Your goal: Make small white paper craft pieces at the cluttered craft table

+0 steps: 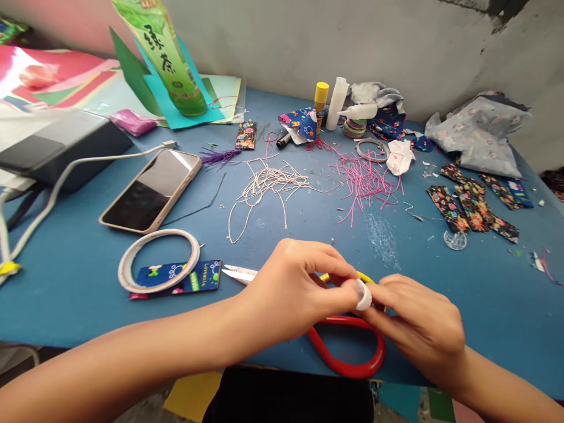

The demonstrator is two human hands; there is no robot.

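My left hand (308, 285) and my right hand (416, 323) meet at the front of the table. Between their fingertips they pinch a small white curled piece (363, 295), shaped like a ring; its material is unclear. Scissors (348, 370) lie beneath, one handle loop red and the other yellow, with the blades poking out left of my left hand. Left of the blades, a white tape ring (126, 267) rests over a blue patterned strip (207, 276).
Beige cords (268, 182) and pink cords (365, 176) lie mid-table. A phone (152, 191), a green tea bottle (171, 64) and a dark box (66, 147) stand left. Glue bottles (337, 103) are at the back, floral strips (473, 202) and a plastic bag (480, 135) at right.
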